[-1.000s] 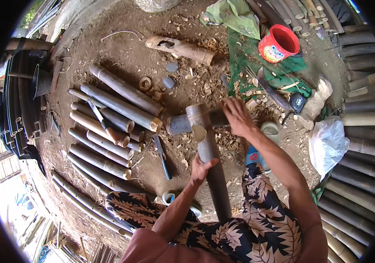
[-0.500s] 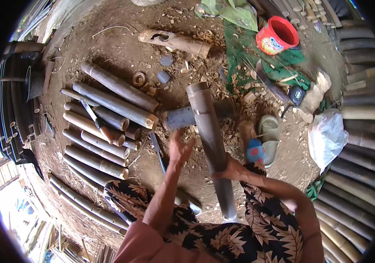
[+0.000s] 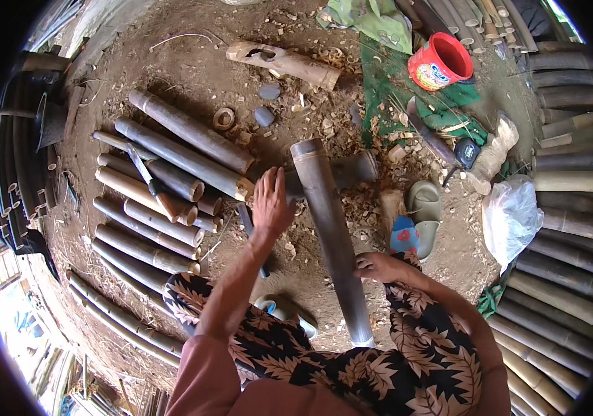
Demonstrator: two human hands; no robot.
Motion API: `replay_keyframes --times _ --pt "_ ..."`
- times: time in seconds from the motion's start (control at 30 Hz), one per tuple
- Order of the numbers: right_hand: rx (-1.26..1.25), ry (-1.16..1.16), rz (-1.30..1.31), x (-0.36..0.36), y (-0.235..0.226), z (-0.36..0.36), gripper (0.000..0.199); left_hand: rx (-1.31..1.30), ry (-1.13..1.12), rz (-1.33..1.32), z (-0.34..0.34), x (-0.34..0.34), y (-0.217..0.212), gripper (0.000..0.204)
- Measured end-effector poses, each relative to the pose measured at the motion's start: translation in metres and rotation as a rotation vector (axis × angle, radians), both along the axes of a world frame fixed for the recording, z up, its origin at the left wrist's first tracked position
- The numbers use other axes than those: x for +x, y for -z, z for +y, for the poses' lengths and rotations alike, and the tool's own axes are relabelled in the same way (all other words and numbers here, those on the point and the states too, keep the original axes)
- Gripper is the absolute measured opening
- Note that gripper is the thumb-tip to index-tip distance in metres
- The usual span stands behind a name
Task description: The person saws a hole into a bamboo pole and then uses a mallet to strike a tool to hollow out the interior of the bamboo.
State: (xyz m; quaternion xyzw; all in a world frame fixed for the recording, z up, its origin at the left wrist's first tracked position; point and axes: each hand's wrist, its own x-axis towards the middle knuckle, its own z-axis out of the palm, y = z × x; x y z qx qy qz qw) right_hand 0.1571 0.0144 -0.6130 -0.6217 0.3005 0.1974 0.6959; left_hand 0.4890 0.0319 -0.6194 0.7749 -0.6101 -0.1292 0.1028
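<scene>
A long dark bamboo tube (image 3: pixel 328 215) slants up from between my knees. Its far part lies over a second dark bamboo piece (image 3: pixel 353 170) placed crosswise on the ground. My right hand (image 3: pixel 378 267) is closed against the right side of the long tube, with some fingertips hidden. My left hand (image 3: pixel 273 204) is open, fingers stretched forward, over the left end of the crosswise piece and mostly covering it. Whether it touches that piece I cannot tell. Beside my left wrist, partly hidden, a dark-bladed tool (image 3: pixel 246 220) lies on the soil.
Cut bamboo lengths (image 3: pixel 172 179) lie at left, a knife (image 3: pixel 149 182) on top. A hollowed bamboo piece (image 3: pixel 284 67) lies ahead. To the right are a red bucket (image 3: pixel 441 62), another blade (image 3: pixel 430 132), a sandal (image 3: pixel 424 208), a plastic bag (image 3: pixel 511 218) and stacked bamboo (image 3: pixel 574 229).
My left hand has moved forward and left, onto the crosswise piece's end. My right hand's grip on the long tube has shifted to its side. The tube's far end has dropped slightly.
</scene>
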Motion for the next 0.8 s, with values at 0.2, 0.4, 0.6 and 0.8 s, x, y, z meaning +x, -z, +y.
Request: replay_keyframes --times 0.2,0.4,0.6,0.8 --pt "-0.024 1.294 0.119 -0.072 -0.085 0.003 0.048 0.241 -0.579 0.843 0.004 -0.081 -0.029 0.098" --pt "-0.204 1.453 0.523 -0.139 -0.071 0.118 0.042 0.306 -0.503 0.849 -0.019 -0.097 -0.034 0.115" --pt "-0.151 1.162 0.773 -0.146 -0.036 0.210 0.036 -0.006 -0.711 0.943 -0.008 -0.060 -0.032 0.083" --pt "-0.192 0.946 0.745 -0.131 -0.032 0.197 0.031 -0.005 -1.591 0.637 -0.002 0.055 0.002 0.096"
